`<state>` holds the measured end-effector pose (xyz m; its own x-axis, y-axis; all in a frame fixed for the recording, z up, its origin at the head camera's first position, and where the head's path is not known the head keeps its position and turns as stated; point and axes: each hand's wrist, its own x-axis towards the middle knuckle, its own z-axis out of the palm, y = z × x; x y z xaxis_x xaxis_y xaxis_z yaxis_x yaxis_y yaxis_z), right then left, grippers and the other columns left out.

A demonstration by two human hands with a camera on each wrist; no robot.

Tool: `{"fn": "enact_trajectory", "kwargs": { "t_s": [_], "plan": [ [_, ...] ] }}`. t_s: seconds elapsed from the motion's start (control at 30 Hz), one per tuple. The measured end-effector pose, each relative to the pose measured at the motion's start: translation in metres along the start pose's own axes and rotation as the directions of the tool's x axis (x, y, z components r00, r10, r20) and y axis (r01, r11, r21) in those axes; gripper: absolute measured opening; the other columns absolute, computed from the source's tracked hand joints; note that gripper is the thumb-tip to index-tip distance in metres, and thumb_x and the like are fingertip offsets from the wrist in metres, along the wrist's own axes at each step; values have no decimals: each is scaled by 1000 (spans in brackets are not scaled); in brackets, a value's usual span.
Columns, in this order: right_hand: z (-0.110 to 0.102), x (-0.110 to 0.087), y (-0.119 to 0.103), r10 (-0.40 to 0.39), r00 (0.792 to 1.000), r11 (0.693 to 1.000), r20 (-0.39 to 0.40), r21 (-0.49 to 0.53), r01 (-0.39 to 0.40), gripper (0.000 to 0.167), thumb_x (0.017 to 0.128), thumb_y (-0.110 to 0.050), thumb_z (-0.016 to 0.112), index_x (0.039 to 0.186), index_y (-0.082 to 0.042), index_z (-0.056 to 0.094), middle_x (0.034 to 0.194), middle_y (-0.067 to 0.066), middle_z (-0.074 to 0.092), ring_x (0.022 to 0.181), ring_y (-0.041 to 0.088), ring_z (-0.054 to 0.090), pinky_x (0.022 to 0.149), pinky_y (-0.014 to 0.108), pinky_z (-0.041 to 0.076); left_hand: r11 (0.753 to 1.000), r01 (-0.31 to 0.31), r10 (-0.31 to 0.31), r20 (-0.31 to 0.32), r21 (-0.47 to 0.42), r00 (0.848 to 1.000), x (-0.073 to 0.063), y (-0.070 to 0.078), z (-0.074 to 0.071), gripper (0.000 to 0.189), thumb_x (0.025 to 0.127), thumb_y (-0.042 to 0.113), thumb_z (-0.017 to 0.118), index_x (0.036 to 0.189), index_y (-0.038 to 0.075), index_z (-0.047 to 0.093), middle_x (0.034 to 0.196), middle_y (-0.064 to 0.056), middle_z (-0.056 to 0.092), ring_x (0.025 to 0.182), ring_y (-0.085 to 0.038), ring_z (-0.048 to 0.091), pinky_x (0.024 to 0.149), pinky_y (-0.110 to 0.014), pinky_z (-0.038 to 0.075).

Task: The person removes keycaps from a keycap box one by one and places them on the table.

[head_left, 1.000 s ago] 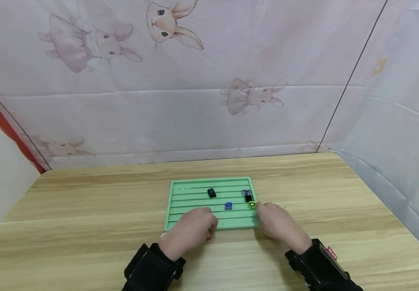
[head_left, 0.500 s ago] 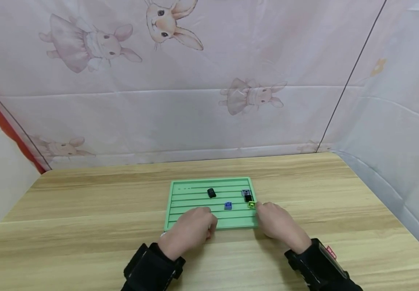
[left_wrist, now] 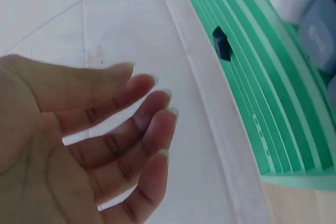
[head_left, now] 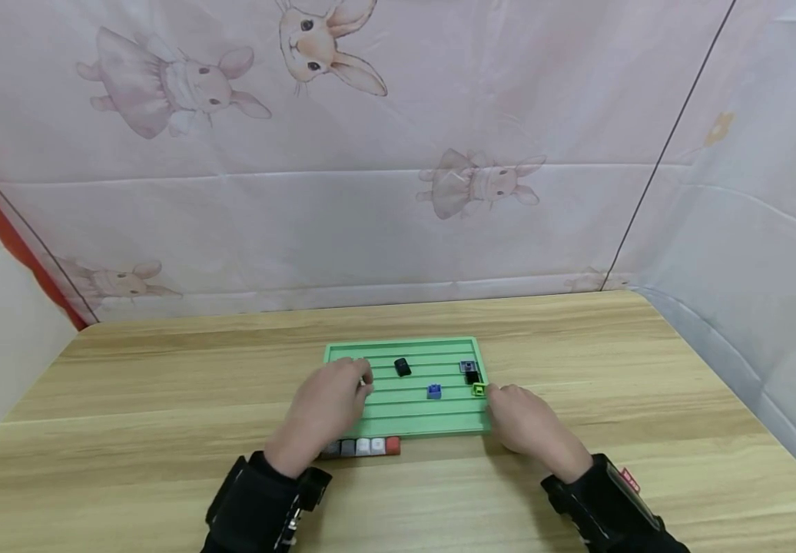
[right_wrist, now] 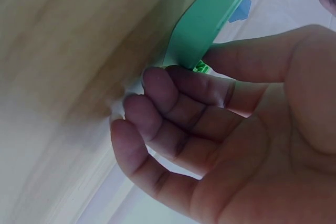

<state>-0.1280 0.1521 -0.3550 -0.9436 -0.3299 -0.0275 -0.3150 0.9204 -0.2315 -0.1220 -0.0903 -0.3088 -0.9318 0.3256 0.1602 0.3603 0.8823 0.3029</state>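
A green ridged tray point(head_left: 426, 424) lies on the table, its right edge pinched between the thumb and fingers of my right hand point(head_left: 525, 424). My left hand point(head_left: 325, 403) hovers over the tray's left part, fingers loosely bent; the left wrist view shows nothing between them. On the tray are a black cap-like piece point(head_left: 402, 367), a small purple piece point(head_left: 434, 392) and, by the right hand, a lime-green piece point(head_left: 479, 389). A row of grey, white and red keycaps point(head_left: 370, 446) runs along the tray's front edge, its left end partly hidden by my left hand.
A dark piece point(head_left: 472, 377) and a greyish-purple piece point(head_left: 467, 365) sit near the tray's right rim. The wooden table point(head_left: 163, 430) spreads around the tray. Behind it hangs a pale cloth point(head_left: 343, 230) with printed rabbits.
My left hand has moved up and left from the tray's front edge, uncovering the keycap row. The right hand stays at the tray's right edge.
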Motion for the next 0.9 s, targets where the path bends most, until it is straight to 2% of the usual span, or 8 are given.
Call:
{"fn": "enact_trajectory", "kwargs": {
  "t_s": [0.13,0.27,0.47,0.7,0.9],
  "plan": [
    [1,1,0,6,1000,1000,8,11,-6,11,84,3,53,92,10,56,70,12,53,56,16,44,48,29,39,998,47,-47,-16,-39,999,0,-3,-3,4,86,6,62,85,2,63,73,-4,56,59,-12,47,51,-25,39],
    [1,2,0,6,1000,1000,11,16,-7,12,84,3,53,93,10,56,70,12,53,57,16,44,48,28,39,996,66,-67,-12,-55,998,1,-4,-3,4,85,6,62,86,2,63,71,-3,55,57,-11,46,50,-24,38],
    [1,2,0,0,1000,1000,8,20,-1,12,84,3,53,93,11,56,70,12,54,56,16,44,48,29,39,995,79,-79,4,-60,997,2,-5,-1,6,85,8,64,85,3,63,69,-2,54,56,-11,46,49,-24,38],
    [1,2,0,0,1000,1000,12,27,0,13,85,3,53,95,11,56,71,13,54,57,16,44,49,29,39,996,62,-61,14,-69,998,4,-7,1,5,85,8,64,83,4,63,69,-1,55,56,-11,46,50,-25,38],
    [1,3,1,-2,1000,999,13,36,2,12,85,2,53,94,10,56,70,11,54,57,16,45,51,30,40,995,62,-57,62,-81,996,10,-9,5,5,85,9,64,84,4,64,70,-1,56,58,-11,46,52,-25,39]
  ]
}}
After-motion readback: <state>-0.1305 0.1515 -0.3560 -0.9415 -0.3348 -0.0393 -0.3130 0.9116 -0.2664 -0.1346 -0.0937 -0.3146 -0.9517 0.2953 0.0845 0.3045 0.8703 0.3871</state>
